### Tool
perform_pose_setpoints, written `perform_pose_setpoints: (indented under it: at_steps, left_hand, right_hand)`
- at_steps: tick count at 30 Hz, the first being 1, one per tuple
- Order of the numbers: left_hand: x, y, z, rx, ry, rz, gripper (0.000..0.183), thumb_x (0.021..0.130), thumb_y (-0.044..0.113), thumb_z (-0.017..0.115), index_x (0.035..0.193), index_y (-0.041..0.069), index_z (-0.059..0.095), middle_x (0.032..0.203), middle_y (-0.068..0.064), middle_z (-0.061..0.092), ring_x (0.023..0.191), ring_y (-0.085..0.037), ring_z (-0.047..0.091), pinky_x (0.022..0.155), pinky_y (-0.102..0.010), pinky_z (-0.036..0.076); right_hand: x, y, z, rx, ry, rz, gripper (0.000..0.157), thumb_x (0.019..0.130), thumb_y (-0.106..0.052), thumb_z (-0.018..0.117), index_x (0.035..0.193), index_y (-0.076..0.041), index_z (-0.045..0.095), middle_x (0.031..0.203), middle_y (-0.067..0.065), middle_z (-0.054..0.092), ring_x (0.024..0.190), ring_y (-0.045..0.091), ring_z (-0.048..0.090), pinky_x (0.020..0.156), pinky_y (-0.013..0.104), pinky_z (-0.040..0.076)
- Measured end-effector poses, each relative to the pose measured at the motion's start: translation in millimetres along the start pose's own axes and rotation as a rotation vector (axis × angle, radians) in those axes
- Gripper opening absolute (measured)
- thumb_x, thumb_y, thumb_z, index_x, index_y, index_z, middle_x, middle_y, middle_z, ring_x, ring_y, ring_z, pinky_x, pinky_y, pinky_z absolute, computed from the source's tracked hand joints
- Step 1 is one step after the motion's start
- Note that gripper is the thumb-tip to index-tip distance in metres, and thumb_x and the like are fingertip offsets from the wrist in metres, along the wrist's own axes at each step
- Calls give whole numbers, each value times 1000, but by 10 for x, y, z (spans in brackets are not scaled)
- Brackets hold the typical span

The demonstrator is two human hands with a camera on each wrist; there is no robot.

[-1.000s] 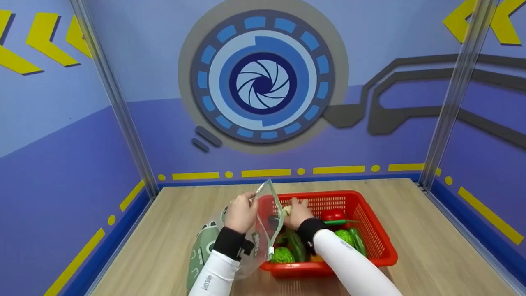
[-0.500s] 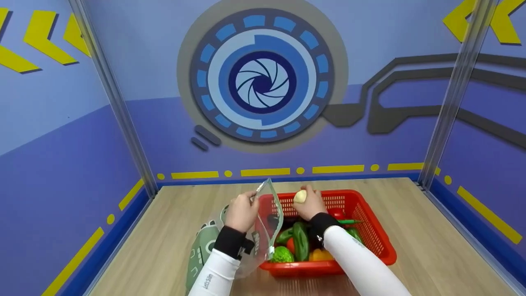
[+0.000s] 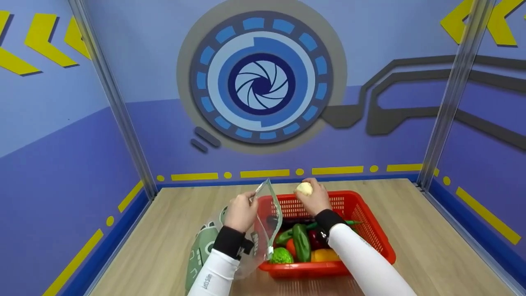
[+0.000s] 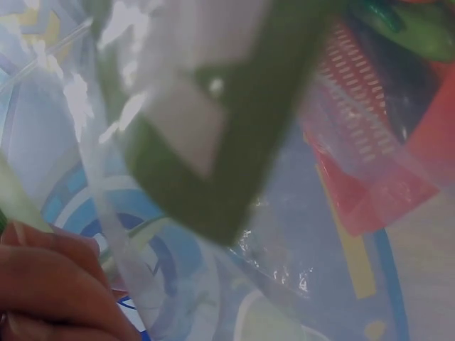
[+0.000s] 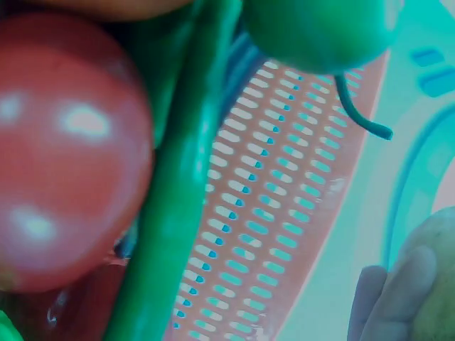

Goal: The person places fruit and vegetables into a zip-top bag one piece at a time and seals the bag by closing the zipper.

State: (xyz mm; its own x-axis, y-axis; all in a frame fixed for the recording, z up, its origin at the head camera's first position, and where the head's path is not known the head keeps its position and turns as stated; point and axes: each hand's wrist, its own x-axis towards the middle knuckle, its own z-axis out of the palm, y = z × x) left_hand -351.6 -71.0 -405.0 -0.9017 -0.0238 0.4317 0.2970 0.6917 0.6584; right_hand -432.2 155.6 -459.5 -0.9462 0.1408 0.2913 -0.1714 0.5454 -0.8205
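Observation:
In the head view my left hand (image 3: 241,212) pinches the rim of a clear zip bag (image 3: 263,242), whose mouth gapes toward the right and whose slider sits at the lower end. The left wrist view shows the same hand's fingers (image 4: 57,284) beside the glossy clear plastic. My right hand (image 3: 315,199) holds a pale yellow, roundish piece of produce (image 3: 304,188) above the back rim of a red basket (image 3: 308,270); its exact kind is unclear. That piece (image 5: 435,234) also appears at the right wrist view's lower right edge.
Inside the basket lie a green pepper (image 3: 302,242), a bumpy green vegetable (image 3: 281,255), an orange-yellow one (image 3: 324,255), a dark purple one (image 3: 317,239) and others. A green printed flat item (image 3: 201,250) lies on the wooden table (image 3: 427,238) left of the bag.
My right hand has picked the pale piece out of the basket and raised it up and to the right, uncovering the vegetables below. The left hand and the bag stay nearly still.

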Motion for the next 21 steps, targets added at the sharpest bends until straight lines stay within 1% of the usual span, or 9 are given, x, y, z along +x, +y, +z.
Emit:
perform_pose_setpoints:
  at_steps: [3,7,9,11,16,19,21]
  left_hand:
    - [0,2,-3,-3,6,11,28,97,6,61,119,-5,73,86,-17,75,50,-9,43,47,-23,32]
    - [-5,3,6,-8,15,27,27,97,5,61,118,-6,73,75,-13,69,48,-9,39,46,-23,30]
    - [-10,0,11,-15,6,25,27,97,5,61,118,-7,73,70,-10,65,48,-9,39,46,-23,30]
    - [-10,-6,20,-20,-3,23,28,97,5,61,118,-7,73,70,-9,64,47,-9,39,46,-23,31]
    - [-2,8,3,-33,-23,-2,28,98,8,61,118,-6,73,70,-8,64,48,-10,41,47,-23,32]
    - [13,19,-7,-27,-23,-1,27,98,8,60,116,-5,75,67,-6,61,49,-10,41,47,-24,32]
    - [20,22,-9,-19,-24,4,25,99,9,60,114,-5,75,66,-4,59,49,-9,41,47,-23,32]
  right_hand:
    - [-1,-45,-25,30,-12,-14,48,92,-32,75,132,-9,59,120,25,60,97,34,62,74,39,52]
    - [-41,-171,-65,116,-51,-37,46,94,-30,73,133,-9,59,121,24,62,97,33,63,74,38,52]
    - [-80,-259,-76,172,-82,-51,45,95,-28,72,134,-10,59,123,23,61,97,32,64,74,36,52]
    - [-130,-362,-81,227,-116,-71,43,96,-24,71,135,-10,58,125,22,60,98,31,63,74,34,52]
    - [-285,-659,-67,353,-230,-163,41,98,-19,69,136,-7,57,127,22,57,97,27,60,74,31,52]
    - [-383,-796,-42,404,-309,-205,42,99,-19,68,137,-6,56,128,22,56,96,24,58,74,31,53]
    - [-438,-846,-15,414,-344,-227,43,99,-19,68,138,-5,56,130,23,56,96,23,59,75,30,53]
